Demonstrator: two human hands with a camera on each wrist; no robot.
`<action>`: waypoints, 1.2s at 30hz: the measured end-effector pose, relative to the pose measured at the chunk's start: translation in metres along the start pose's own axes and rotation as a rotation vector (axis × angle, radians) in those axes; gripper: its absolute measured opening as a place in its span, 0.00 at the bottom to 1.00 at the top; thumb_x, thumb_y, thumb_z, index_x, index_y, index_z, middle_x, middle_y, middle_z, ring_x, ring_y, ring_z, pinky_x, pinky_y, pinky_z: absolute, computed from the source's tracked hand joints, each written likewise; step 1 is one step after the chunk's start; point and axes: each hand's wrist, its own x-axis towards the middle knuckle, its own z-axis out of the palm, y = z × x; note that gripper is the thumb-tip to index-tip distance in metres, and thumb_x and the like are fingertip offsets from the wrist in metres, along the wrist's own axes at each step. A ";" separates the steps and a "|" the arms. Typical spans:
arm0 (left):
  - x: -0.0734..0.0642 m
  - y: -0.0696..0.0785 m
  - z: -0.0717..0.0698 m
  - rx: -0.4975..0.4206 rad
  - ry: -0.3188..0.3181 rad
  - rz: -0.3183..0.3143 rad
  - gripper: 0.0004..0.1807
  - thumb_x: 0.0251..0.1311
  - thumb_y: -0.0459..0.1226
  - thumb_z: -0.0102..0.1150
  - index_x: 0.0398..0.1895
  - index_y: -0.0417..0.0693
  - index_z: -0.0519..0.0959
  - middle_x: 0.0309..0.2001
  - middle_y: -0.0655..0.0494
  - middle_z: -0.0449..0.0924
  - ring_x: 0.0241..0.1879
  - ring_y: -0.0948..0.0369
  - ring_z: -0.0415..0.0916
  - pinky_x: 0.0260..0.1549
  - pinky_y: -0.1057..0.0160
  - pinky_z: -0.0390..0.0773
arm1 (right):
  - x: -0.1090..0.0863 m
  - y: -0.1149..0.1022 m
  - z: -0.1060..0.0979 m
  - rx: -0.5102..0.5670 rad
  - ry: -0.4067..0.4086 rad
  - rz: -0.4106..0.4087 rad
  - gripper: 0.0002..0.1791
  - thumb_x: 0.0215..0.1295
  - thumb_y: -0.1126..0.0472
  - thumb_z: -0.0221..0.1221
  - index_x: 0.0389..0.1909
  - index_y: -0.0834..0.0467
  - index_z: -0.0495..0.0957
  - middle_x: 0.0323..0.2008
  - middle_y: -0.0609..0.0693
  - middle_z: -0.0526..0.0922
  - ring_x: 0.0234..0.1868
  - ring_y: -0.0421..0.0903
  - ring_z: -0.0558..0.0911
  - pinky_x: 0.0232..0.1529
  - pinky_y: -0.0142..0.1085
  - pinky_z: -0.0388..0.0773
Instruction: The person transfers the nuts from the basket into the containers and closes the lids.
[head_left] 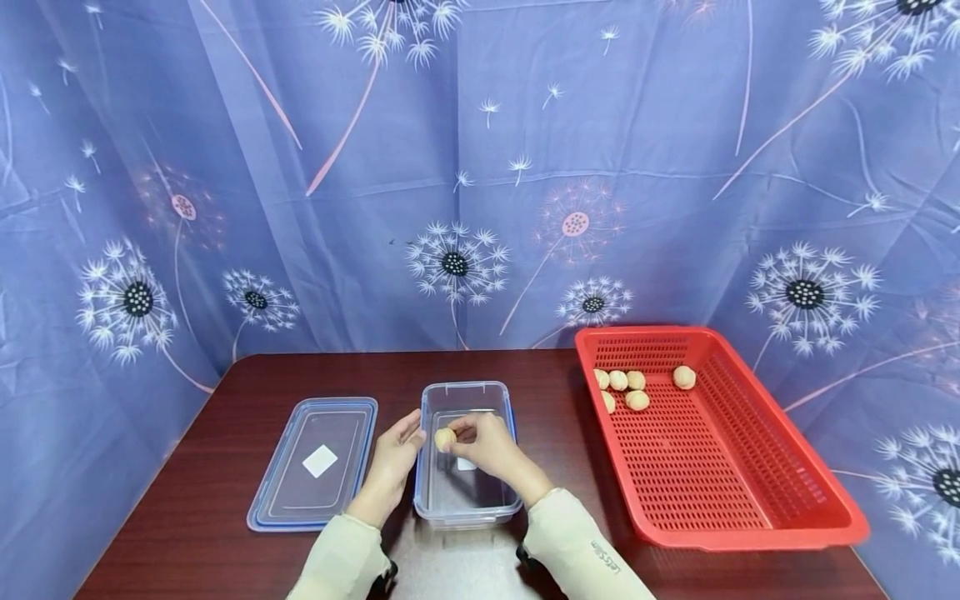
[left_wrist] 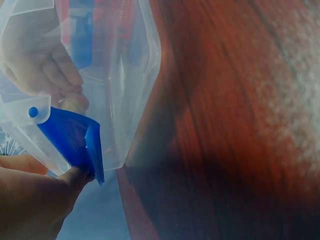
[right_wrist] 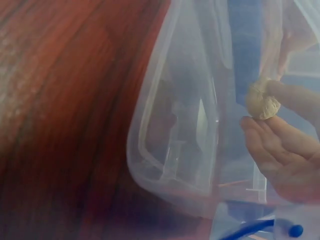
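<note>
Your clear plastic container (head_left: 467, 514) sits upright and open-topped, a blue latch (left_wrist: 74, 137) jutting from its left side, touched by your left hand (head_left: 392, 462). The walnut (head_left: 445, 439) (pale tan, roundish, faintly wrinkled) is pinched in your right hand (head_left: 487, 448) over the container's floor, near its left wall.

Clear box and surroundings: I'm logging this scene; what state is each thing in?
Clear box: upright, uncovered
Lid: off, flat beside the box
Blue latch: unfastened, swung outward
Held walnut: pinched by the right hand, above the box's floor
Red basket: upright, holding several walnuts
Left hand: at the latch
</note>
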 end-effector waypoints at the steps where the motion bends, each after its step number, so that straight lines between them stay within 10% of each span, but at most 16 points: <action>1: 0.000 0.000 0.000 -0.001 -0.001 0.002 0.25 0.68 0.24 0.42 0.67 0.24 0.57 0.66 0.27 0.58 0.68 0.40 0.55 0.68 0.45 0.56 | 0.000 0.000 0.001 -0.003 -0.002 0.000 0.13 0.52 0.70 0.68 0.39 0.70 0.82 0.32 0.59 0.85 0.33 0.51 0.85 0.34 0.26 0.81; 22: 0.000 -0.002 0.001 -0.014 -0.012 0.002 0.25 0.69 0.25 0.42 0.68 0.24 0.57 0.67 0.27 0.57 0.69 0.41 0.54 0.68 0.46 0.55 | 0.003 0.005 0.009 -0.126 -0.061 0.010 0.10 0.49 0.71 0.68 0.34 0.71 0.83 0.24 0.55 0.84 0.24 0.38 0.79 0.26 0.24 0.76; 36: 0.003 -0.005 0.000 -0.012 -0.002 0.003 0.25 0.68 0.24 0.42 0.67 0.24 0.58 0.66 0.26 0.58 0.69 0.40 0.54 0.68 0.46 0.55 | 0.003 0.003 0.007 -0.164 -0.056 0.019 0.17 0.53 0.65 0.68 0.43 0.71 0.81 0.36 0.60 0.86 0.38 0.53 0.85 0.41 0.37 0.83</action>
